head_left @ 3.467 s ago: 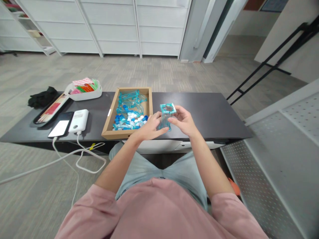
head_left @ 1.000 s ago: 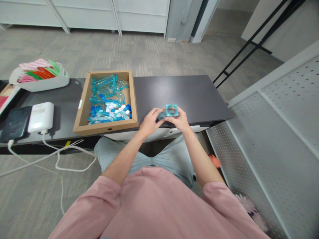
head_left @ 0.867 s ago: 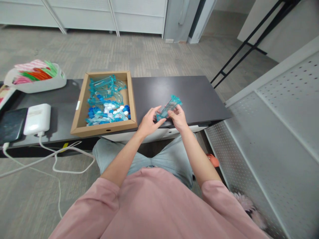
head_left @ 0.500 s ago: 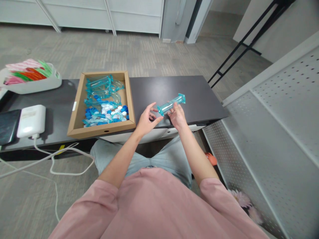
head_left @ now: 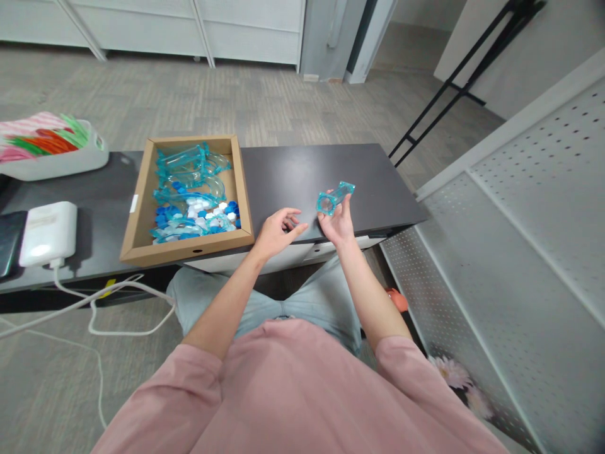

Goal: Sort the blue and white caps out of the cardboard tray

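My right hand (head_left: 338,222) holds a clear blue plastic tube piece (head_left: 335,198) with square flanged ends, above the right part of the dark tabletop (head_left: 302,170). One round open end of the piece is turned toward me. To the left of it, my left hand (head_left: 280,231) hovers near the table's front edge with fingers loosely curved and apart, holding nothing. A cardboard box (head_left: 244,208) stands left of my hands. Inside are more transparent blue tube pieces (head_left: 184,165), some curved, and several small blue and white hexagonal pieces (head_left: 201,211).
A white power adapter (head_left: 48,233) with a cable lies at the left, beside a black flat object (head_left: 10,243). Behind them stands a white bin (head_left: 61,165) of colourful items. A perforated metal panel (head_left: 515,252) borders the right side.
My left hand has come away from the tube piece. My right hand has tilted the piece so its near end faces me. The camera view has shifted slightly.
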A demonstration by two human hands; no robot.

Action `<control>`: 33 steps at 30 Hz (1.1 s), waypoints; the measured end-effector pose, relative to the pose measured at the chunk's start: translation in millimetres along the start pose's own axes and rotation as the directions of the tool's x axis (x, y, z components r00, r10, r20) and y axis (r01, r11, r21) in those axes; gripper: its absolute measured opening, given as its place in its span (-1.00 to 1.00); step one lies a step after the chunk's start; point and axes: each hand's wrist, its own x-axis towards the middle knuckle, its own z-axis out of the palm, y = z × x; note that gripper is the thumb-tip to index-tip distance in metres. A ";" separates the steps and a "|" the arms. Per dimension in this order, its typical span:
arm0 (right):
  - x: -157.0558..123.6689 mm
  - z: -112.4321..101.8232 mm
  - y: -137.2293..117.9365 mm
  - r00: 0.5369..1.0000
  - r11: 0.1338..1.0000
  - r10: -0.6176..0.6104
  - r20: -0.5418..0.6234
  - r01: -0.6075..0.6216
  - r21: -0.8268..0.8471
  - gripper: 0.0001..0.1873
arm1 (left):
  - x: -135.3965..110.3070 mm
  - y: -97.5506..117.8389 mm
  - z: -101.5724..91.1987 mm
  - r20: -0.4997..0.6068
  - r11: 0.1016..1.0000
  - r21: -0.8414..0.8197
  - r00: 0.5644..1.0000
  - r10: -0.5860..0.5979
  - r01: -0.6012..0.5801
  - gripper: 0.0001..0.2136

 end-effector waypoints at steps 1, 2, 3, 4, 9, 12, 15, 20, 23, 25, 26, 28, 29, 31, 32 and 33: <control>0.9 0.2 1.2 1.000 1.000 -0.002 0.005 0.002 0.002 -0.48 | 0.1 0.3 -0.3 0.006 1.000 0.004 1.000 0.008 -0.008 -0.61; 2.4 0.1 2.0 1.000 1.000 -0.005 0.013 0.005 -0.002 -0.46 | 0.3 0.5 -0.6 0.011 1.000 0.007 1.000 0.015 -0.015 -0.62; 4.5 -0.4 2.1 1.000 1.000 -0.007 0.024 0.008 -0.013 -0.44 | 0.5 0.6 -0.8 0.014 1.000 0.012 1.000 0.019 -0.019 -0.63; 7.2 -1.3 1.1 0.999 0.999 -0.012 0.035 0.013 -0.035 -0.41 | 0.6 0.8 -1.0 0.016 1.000 0.018 1.000 0.019 -0.019 -0.65; 27.6 -10.5 -21.6 0.990 0.948 -0.113 0.084 0.133 -0.289 -0.24 | 0.3 3.2 -2.1 0.020 0.999 0.006 0.999 0.034 -0.035 -0.67; 39.9 -16.3 -41.3 0.974 0.852 -0.182 0.133 0.224 -0.473 -0.22 | -0.1 5.4 -3.1 0.022 0.999 0.011 0.999 0.035 -0.035 -0.70; 46.8 -18.5 -58.6 0.953 0.697 -0.220 0.210 0.304 -0.649 -0.27 | -0.2 6.2 -3.1 0.020 0.999 0.022 0.999 0.031 -0.032 -0.72; 48.8 -10.1 -78.9 0.935 0.242 -0.196 0.295 0.337 -0.910 -0.54 | 0.7 3.6 -0.8 -0.008 0.998 -0.006 0.998 0.055 -0.055 -0.64; 50.7 -1.6 -81.4 0.943 0.009 -0.134 0.306 0.310 -0.951 -0.64 | 1.3 2.6 -0.1 -0.019 0.998 -0.021 0.998 0.060 -0.060 -0.58; 52.9 2.3 -79.0 0.944 -0.060 -0.112 0.310 0.305 -0.951 -0.67 | 1.4 3.0 -0.1 -0.020 0.998 -0.020 0.998 0.061 -0.062 -0.55; 53.9 3.3 -77.1 0.945 -0.077 -0.106 0.310 0.303 -0.950 -0.66 | 1.4 3.4 -0.2 -0.020 0.998 -0.018 0.998 0.062 -0.062 -0.55; 55.5 3.8 -73.4 0.947 -0.091 -0.097 0.305 0.297 -0.950 -0.64 | 1.4 4.4 -0.5 -0.020 0.998 -0.016 0.998 0.062 -0.062 -0.53; 56.1 3.3 -72.0 0.949 -0.089 -0.092 0.301 0.293 -0.952 -0.62 | 1.4 4.8 -0.6 -0.019 0.998 -0.016 0.998 0.061 -0.061 -0.52; 57.1 1.2 -70.8 0.952 -0.076 -0.078 0.296 0.290 -0.954 -0.60 | 1.4 5.4 -0.7 -0.015 0.998 -0.018 0.998 0.058 -0.058 -0.50; 58.0 -0.2 -71.2 0.953 -0.068 -0.071 0.296 0.291 -0.954 -0.59 | 1.5 5.4 -0.7 -0.013 0.998 -0.021 0.998 0.057 -0.058 -0.48; 59.3 -2.0 -72.2 0.952 -0.058 -0.066 0.298 0.295 -0.954 -0.58 | 1.6 5.4 -0.7 -0.012 0.998 -0.023 0.998 0.059 -0.059 -0.48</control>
